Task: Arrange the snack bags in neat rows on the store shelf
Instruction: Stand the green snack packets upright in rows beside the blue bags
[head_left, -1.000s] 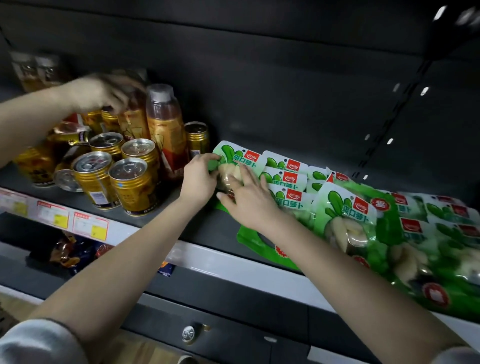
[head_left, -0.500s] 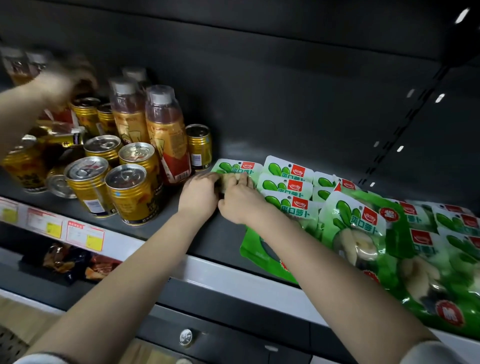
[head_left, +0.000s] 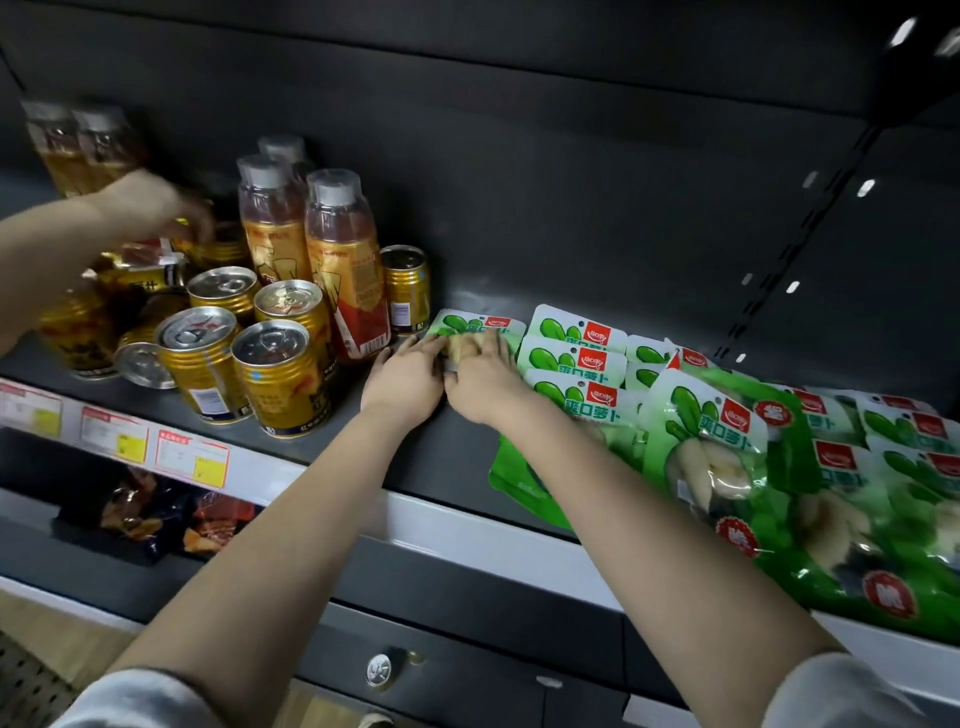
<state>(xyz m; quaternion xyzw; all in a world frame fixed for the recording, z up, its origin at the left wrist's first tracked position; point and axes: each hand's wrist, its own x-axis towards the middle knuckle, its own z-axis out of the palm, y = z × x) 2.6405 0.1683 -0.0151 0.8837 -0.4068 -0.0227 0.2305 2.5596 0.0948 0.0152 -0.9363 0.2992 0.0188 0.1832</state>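
Lower than half a second ago, another person's hand (head_left: 150, 205) has come down from the far bottles to the cans behind and left of the juice bottles (head_left: 340, 260). Its fingers are blurred and I cannot tell how they lie. The wearer's two hands have barely shifted.

Head view: the left hand (head_left: 405, 382) and right hand (head_left: 485, 387) lie side by side, touching, just right of the juice bottles. Both rest on the leftmost snack bag (head_left: 470, 326), a green-and-white pouch lying flat on the shelf (head_left: 426, 467). The left fingers (head_left: 418, 347) are straight and close together along the bag's left edge. The right fingers (head_left: 496, 345) are slightly spread over its middle, pressing down.

Further right of the bottles, more snack bags (head_left: 571, 358) overlap in a stepped column, and beyond them larger green bags (head_left: 711, 441) lie loosely piled toward the shelf's front lip. Gold cans (head_left: 278, 374) stand in front and to the left of the bottles, with price tags (head_left: 192, 460) on the shelf edge below them.
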